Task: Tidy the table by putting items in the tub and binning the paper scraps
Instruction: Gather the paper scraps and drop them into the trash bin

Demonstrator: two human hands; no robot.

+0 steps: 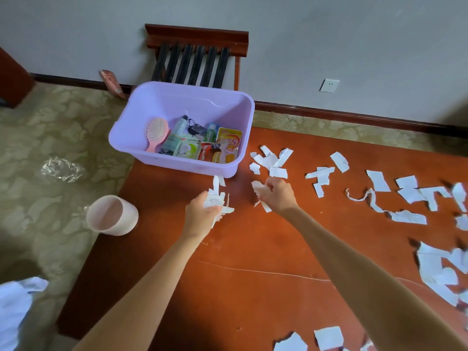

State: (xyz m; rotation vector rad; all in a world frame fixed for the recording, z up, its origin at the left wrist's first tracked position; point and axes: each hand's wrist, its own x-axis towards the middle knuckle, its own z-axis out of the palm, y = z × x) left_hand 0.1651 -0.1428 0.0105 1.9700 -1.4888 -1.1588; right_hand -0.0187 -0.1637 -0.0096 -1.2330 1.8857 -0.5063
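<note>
A lilac tub (152, 102) stands at the far left corner of the red-brown table (253, 249). Inside it lie a pink hairbrush (155, 133), a bottle, keys and snack packets. My left hand (201, 214) grips a bunch of white paper scraps (216, 198) just in front of the tub. My right hand (277, 195) holds more scraps (258, 188) beside it. White torn paper (272, 158) lies scattered across the table to the right of the tub and along the right side (410, 193).
A pale pink bin (111, 216) stands on the patterned carpet left of the table. A wooden rack (195, 54) leans against the wall behind the tub. Clear plastic wrap (60, 169) lies on the carpet. A thin white thread (266, 272) crosses the tabletop.
</note>
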